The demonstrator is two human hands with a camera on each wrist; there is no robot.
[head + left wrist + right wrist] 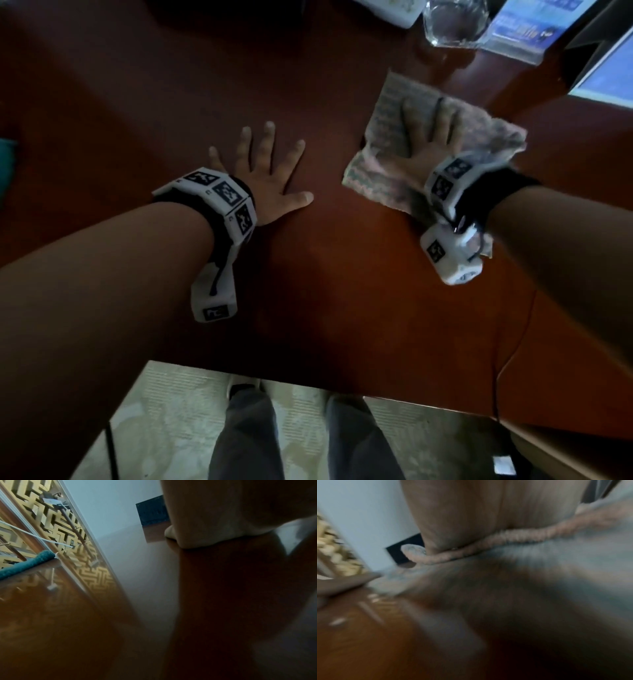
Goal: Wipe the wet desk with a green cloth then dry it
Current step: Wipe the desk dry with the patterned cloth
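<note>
On the dark red-brown desk (325, 291) my right hand (426, 133) lies flat with straight fingers on a pale pinkish-grey cloth (387, 116), pressing it onto the wood. The right wrist view is blurred and shows the palm (488, 513) on the cloth's rolled edge (522, 536). My left hand (265, 168) rests flat on the bare desk left of the cloth, fingers spread, holding nothing. In the left wrist view its palm (223, 520) sits on the glossy wood. A green cloth (25, 565) lies at the desk's far left edge, just showing in the head view (6, 164).
A clear glass (455, 20) stands at the back, just beyond the pale cloth. Beside it are a blue leaflet in a clear stand (527, 27) and a screen (609, 68) at the right. A white object (394, 10) sits at the back edge. The desk's near edge (274, 373) is close.
</note>
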